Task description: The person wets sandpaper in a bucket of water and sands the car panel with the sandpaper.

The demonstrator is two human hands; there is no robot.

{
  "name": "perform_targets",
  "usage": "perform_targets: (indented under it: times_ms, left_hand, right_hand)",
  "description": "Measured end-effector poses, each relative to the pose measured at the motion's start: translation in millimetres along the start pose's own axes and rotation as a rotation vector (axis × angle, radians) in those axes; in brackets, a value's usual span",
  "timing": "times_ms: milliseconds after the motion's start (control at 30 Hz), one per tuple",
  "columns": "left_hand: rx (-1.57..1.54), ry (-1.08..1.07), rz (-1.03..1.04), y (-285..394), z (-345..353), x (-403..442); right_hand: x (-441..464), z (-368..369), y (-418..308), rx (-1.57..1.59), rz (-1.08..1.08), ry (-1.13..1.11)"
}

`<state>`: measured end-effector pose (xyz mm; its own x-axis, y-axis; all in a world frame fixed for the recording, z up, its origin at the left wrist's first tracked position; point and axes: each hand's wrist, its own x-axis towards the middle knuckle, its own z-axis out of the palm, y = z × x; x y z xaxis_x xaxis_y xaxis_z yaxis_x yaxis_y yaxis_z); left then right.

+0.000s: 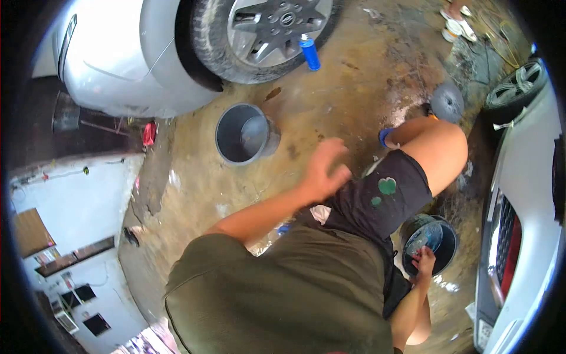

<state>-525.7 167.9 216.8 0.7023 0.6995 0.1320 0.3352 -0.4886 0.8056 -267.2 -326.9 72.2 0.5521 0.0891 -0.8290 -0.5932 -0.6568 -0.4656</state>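
A person crouches on a wet, stained floor [348,94] between two cars, seen from a camera on their own head. They wear an olive shirt [277,289], black shorts [383,197] with green patches, and a blue sandal [385,138].

The right hand [424,262] reaches down to a dark bucket [450,242] beside the person's legs, at the right of the view. Its fingers bend over the near side of the opening, by something pale and bluish [428,237] inside, too unclear to name. Whether they pinch it or only touch it, I cannot tell.

The left hand [325,172] is raised in front of the body, near the shorts, and blurred. Its thumb stands apart from the other fingers, and nothing shows in its grasp.

Just beyond that hand, to the left, a grey bucket [273,140] stands on the floor, its mouth facing up. Farther ahead, a blue bottle [309,54] is just beside the wheel [288,20] of a silver car [118,53]. A white car [533,171] fills the right edge. At the top right, another person's foot [457,7] shows in a white sandal [469,30].
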Motion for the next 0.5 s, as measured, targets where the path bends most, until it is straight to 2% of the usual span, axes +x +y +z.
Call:
perform_targets:
  times_ms: [33,100,167,267,367,500]
  left_hand:
    - [0.168,0.055,-0.254,-57,-11,-7]
    - [0.751,0.302,-0.527,-167,-28,-26]
    - [0.841,0.215,-0.802,-214,-61,-30]
    - [0.724,-0.088,-0.95,-244,-77,-28]
    - [0.755,-0.2,-0.737,-241,-53,-40]
    - [0.581,-0.284,-0.581,-196,-5,-62]
  right_hand:
    - [-3,6,-9,-0.009,-0.033,-0.01]
    - [-8,12,-22,-0.043,-0.052,-0.004]
    - [-12,16,-31,-0.074,-0.052,0.025]
    - [-19,8,-34,-0.114,-0.063,-0.004]
    - [-23,12,-44,-0.181,-0.022,0.076]
    - [-32,25,-50,-0.215,-0.029,0.097]
